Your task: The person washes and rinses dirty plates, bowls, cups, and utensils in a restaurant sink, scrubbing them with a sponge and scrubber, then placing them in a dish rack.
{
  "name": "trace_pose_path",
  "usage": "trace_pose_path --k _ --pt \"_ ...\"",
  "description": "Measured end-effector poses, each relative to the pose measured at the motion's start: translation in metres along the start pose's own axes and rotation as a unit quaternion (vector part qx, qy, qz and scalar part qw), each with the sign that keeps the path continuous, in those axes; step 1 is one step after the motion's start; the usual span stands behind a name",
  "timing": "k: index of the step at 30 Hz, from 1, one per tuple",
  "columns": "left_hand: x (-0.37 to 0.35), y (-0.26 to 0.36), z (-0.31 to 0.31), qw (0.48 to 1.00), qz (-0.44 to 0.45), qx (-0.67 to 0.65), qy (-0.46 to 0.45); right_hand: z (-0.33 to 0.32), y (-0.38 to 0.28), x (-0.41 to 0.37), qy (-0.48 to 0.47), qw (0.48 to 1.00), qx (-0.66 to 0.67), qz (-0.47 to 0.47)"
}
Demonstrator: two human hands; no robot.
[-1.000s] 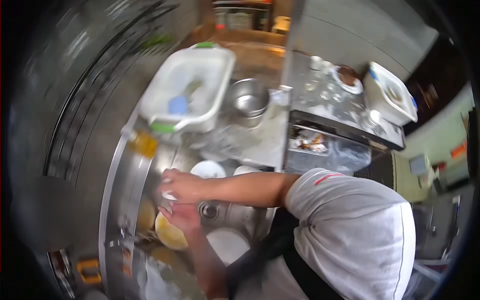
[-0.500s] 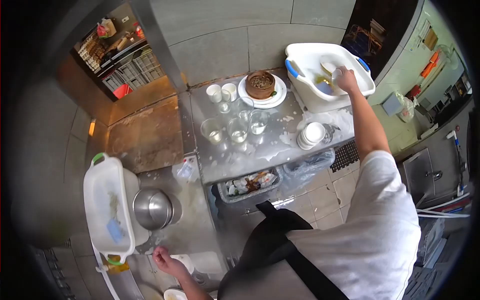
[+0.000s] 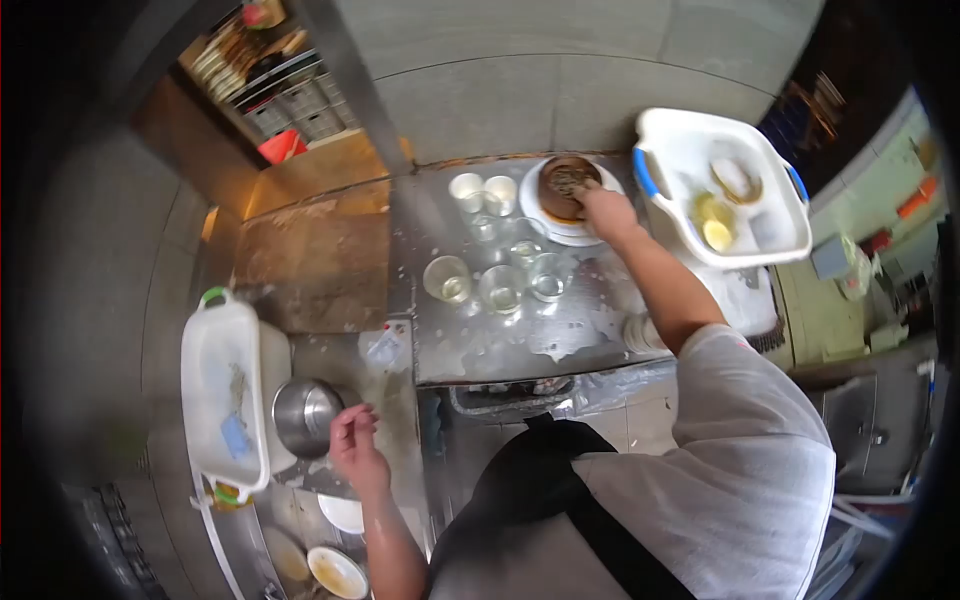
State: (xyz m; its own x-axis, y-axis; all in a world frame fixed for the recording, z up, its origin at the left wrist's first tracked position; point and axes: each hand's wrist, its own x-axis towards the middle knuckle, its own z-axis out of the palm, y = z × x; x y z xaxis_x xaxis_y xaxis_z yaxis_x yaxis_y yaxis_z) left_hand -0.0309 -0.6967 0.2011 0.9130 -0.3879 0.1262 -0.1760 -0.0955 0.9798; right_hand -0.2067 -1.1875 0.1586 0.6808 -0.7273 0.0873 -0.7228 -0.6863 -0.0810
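Note:
My right hand (image 3: pixel 608 212) reaches to a round brown pot (image 3: pixel 562 207), its fingers closed at the right rim. Dark bits of food show inside the pot. It rests on white plates (image 3: pixel 540 224) and looks slightly tipped. My left hand (image 3: pixel 360 450) is held in the air just right of a steel bowl (image 3: pixel 300 415), fingers loosely bent and apart, with nothing in them. Several clear glasses (image 3: pixel 500 290) stand left of and in front of the plates, beside two white cups (image 3: pixel 466 190).
A white tub (image 3: pixel 720 255) with blue handles holds dishes at the right. Another white tub (image 3: pixel 225 380), green-handled, has a blue sponge (image 3: pixel 236 437) inside. My right arm partly covers stacked white bowls (image 3: pixel 642 333). A dirty plate (image 3: pixel 338 572) lies at the lower left.
My right hand has left the white tub and moved left to the brown pot, now turned on its plate. My left hand has risen toward the steel bowl. The view has shifted.

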Motion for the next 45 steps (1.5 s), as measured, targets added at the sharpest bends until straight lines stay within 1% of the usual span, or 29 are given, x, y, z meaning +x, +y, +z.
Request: trace_pose_path --k 3,5,7,9,11,13,14,15,16,19,21,23,25,26,27,28,29,30,31,32,33,35,36,37,41,42,43,44,45 --pt "-0.011 0.003 -0.001 0.998 -0.036 -0.048 -0.005 -0.04 -0.024 -0.01 0.079 0.995 -0.004 -0.057" --pt "-0.017 -0.005 -0.006 0.993 -0.05 -0.098 -0.045 -0.1 -0.059 -0.027 0.124 0.979 -0.036 -0.155" --pt "-0.023 0.018 -0.005 0.986 -0.1 -0.089 -0.097 -0.147 -0.112 -0.053 0.171 0.949 -0.024 -0.262" --pt "-0.027 0.021 -0.016 0.957 -0.14 -0.21 -0.144 -0.167 -0.17 -0.078 0.194 0.903 0.01 -0.383" --pt "-0.037 0.019 -0.036 0.942 -0.122 -0.272 -0.155 -0.174 -0.239 -0.117 0.166 0.855 0.052 -0.489" --pt "-0.064 -0.003 -0.072 0.899 -0.092 -0.417 -0.093 -0.168 -0.314 -0.169 0.109 0.793 0.108 -0.589" --pt "-0.082 -0.003 -0.095 0.878 -0.056 -0.474 -0.035 -0.153 -0.354 -0.197 0.116 0.747 0.14 -0.639" --pt "-0.103 -0.003 -0.127 0.851 -0.01 -0.524 0.017 -0.142 -0.395 -0.23 0.071 0.718 0.173 -0.67" --pt "-0.132 -0.016 -0.166 0.813 -0.019 -0.576 0.08 -0.132 -0.434 -0.264 0.026 0.691 0.199 -0.694" --pt "-0.209 -0.046 -0.292 0.791 0.001 -0.566 0.232 -0.072 -0.558 -0.361 -0.079 0.59 0.278 -0.754" --pt "-0.24 -0.091 -0.379 0.79 0.013 -0.542 0.286 -0.027 -0.643 -0.424 -0.126 0.552 0.306 -0.765" --pt "-0.257 -0.141 -0.463 0.778 0.009 -0.53 0.337 0.019 -0.712 -0.475 -0.137 0.529 0.4 -0.736" --pt "-0.261 -0.155 -0.526 0.781 0.007 -0.527 0.335 0.046 -0.761 -0.517 -0.257 0.562 0.487 -0.617" --pt "-0.26 -0.169 -0.552 0.785 0.023 -0.522 0.333 0.071 -0.78 -0.532 -0.328 0.562 0.53 -0.544" --pt "-0.26 -0.179 -0.569 0.785 0.017 -0.526 0.327 0.081 -0.792 -0.544 -0.325 0.57 0.529 -0.539" --pt "-0.261 -0.185 -0.585 0.794 -0.013 -0.51 0.332 0.087 -0.803 -0.557 -0.474 0.563 0.588 -0.335" --pt "-0.259 -0.191 -0.597 0.803 -0.042 -0.492 0.334 0.093 -0.814 -0.566 -0.587 0.517 0.613 -0.109" --pt "-0.257 -0.188 -0.603 0.821 -0.021 -0.465 0.33 0.103 -0.822 -0.572 -0.606 0.49 0.625 -0.047" --pt "-0.256 -0.176 -0.604 0.823 -0.024 -0.47 0.319 0.112 -0.828 -0.574 -0.597 0.495 0.63 -0.042" --pt "-0.257 -0.163 -0.605 0.892 -0.052 -0.303 0.332 0.12 -0.832 -0.575 -0.652 0.441 0.616 0.037" --pt "-0.256 -0.155 -0.605 0.931 -0.073 -0.124 0.334 0.123 -0.836 -0.575 -0.7 0.378 0.595 0.113" --pt "-0.254 -0.16 -0.598 0.948 -0.071 0.139 0.278 0.129 -0.852 -0.579 -0.699 0.385 0.588 0.132" --pt "-0.256 -0.147 -0.583 0.928 -0.071 0.275 0.24 0.149 -0.864 -0.582 -0.686 0.297 0.648 0.142" --pt "-0.256 -0.147 -0.576 0.909 -0.085 0.385 0.139 0.153 -0.869 -0.588 -0.668 0.203 0.699 0.154" --pt "-0.257 -0.15 -0.584 0.924 -0.09 0.356 0.107 0.135 -0.856 -0.594 -0.686 0.168 0.687 0.17" --pt "-0.264 -0.151 -0.581 0.885 0.002 0.455 0.102 0.137 -0.858 -0.595 -0.683 0.165 0.69 0.174" --pt "-0.267 -0.153 -0.58 0.83 0.097 0.542 0.093 0.139 -0.858 -0.595 -0.684 0.154 0.698 0.146" --pt "-0.268 -0.156 -0.578 0.832 0.099 0.538 0.088 0.141 -0.858 -0.592 -0.686 0.146 0.703 0.117" --pt "-0.27 -0.155 -0.574 0.894 0.035 0.411 0.174 0.144 -0.857 -0.587 -0.693 0.174 0.683 0.15"
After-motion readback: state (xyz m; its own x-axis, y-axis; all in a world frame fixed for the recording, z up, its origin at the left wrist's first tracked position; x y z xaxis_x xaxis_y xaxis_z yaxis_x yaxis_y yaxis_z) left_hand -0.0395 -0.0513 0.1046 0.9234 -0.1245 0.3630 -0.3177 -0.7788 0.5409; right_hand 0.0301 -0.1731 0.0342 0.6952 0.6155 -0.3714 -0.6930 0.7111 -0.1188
